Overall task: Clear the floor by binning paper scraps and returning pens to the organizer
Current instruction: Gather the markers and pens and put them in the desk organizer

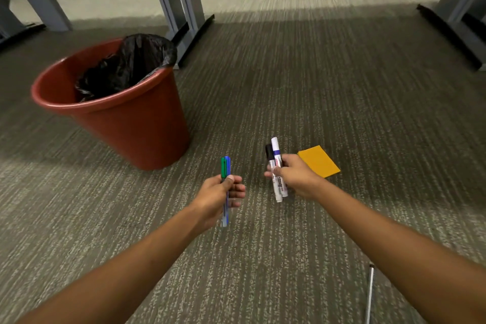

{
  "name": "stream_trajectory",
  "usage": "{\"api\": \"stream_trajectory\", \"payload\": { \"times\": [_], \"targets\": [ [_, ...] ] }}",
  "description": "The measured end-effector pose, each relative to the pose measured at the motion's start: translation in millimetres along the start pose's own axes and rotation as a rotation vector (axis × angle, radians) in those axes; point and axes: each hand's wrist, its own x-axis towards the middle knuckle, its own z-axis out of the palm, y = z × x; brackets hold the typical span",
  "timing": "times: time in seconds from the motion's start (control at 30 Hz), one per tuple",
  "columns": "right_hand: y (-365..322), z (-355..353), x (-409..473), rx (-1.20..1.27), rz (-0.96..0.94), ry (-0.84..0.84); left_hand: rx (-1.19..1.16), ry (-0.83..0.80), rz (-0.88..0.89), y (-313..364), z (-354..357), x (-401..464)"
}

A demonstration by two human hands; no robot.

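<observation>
Both hands were full. The left hand (219, 193) was closed around two thin pens (225, 168), one green and one blue, their capped ends standing up out of the grip and their tails showing below it. The right hand (295, 177) was clenched on two thick markers (276, 158), one black-capped and one with a white and blue barrel, held upright the same way. Just beyond the right grip, a yellow paper (318, 161) lay flat on the carpet (342, 87), not yet binned. The bin (136, 123), red with a black liner, stood ahead and to the outside of the left grip, well clear of it; whether it held any scraps could not be told. A thin grey rod (370, 294) lay on the carpet behind the right grip, near that forearm; what it was stayed unclear. No organizer was in view. By this showing, four pens were gathered but none returned, and at least the paper remained to be picked up.
</observation>
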Motion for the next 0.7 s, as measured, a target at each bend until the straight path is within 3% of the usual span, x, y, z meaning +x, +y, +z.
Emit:
{"api": "stream_trajectory", "payload": {
  "times": [0.13, 0.37, 0.53, 0.7],
  "targets": [
    [-22.8, -22.8, -25.7, 0.36, 0.019, -0.082, -0.017, -0.038, 0.029, 13.7, 16.9, 0.5],
    [-100.6, -70.5, -109.7, 0.504, 0.062, 0.016, -0.161, -0.183, -0.007, 81.2, 72.7, -59.8],
    [-207.5, -117.6, -205.4, 0.505, 0.054, 0.07, -0.214, -0.268, -0.016, 192.3, 106.1, -152.0],
    [-357.5, -176.3, -315.5, 0.506, 0.012, 0.162, -0.305, -0.314, 0.004, 341.6, 147.6, -269.1]
  ]
}}
